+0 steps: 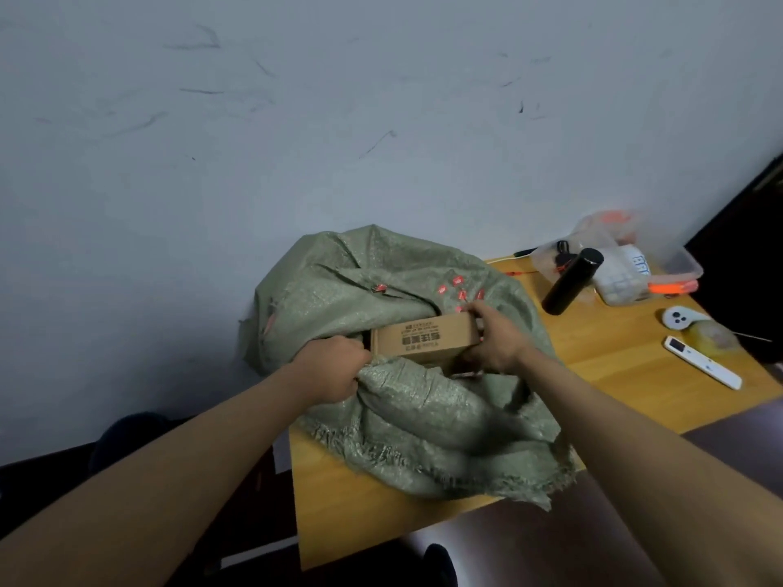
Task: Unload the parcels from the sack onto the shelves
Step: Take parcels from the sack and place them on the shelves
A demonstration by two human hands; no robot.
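Sack: a green woven plastic sack point(423, 400) lies crumpled on the wooden table point(627, 374), against the pale wall; its frayed mouth edge faces the person and its opening gapes in the middle.
Parcel: a small brown cardboard box point(426, 337) with dark print on its top sits in the opening of the sack, partly raised out of the fabric.
Left hand: the left hand point(332, 368) is at the left side of the sack's opening, fingers curled into a fist that grips a fold of the fabric, just beside the left end of the cardboard box.
Right hand: the right hand point(493, 338) holds the right end of the cardboard box, fingers curled over the top edge and thumb underneath.
Bottle: a black cylindrical bottle point(572, 281) stands to the right of the sack, leaning in this wide view.
Containers: clear plastic containers point(627, 264) with orange and white contents sit behind the bottle, further right of the sack.
Small devices: a white round controller point(680, 319) and a long white remote-like device point(703, 363) lie well to the right of the sack, near the table's edge.
Shelves: out of view.
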